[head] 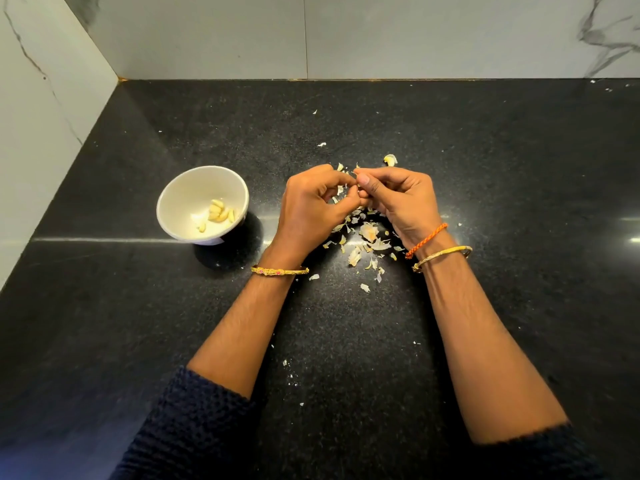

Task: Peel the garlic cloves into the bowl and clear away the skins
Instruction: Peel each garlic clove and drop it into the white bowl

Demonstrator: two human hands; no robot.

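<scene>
black counter (346,341); white bowl (180,195) holds peeled cloves (218,213); left hand (311,206), right hand (398,199) pinch skin scrap (354,173).

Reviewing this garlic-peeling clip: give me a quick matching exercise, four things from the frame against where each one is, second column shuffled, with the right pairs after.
Things:
1. peeled cloves
2. loose skins
3. orange thread band
4. white bowl

Places:
A. on the right wrist
B. on the black counter, left of the left hand
C. inside the bowl
D. scattered on the counter under and near both hands

Pairs: 1-C, 2-D, 3-A, 4-B
</scene>
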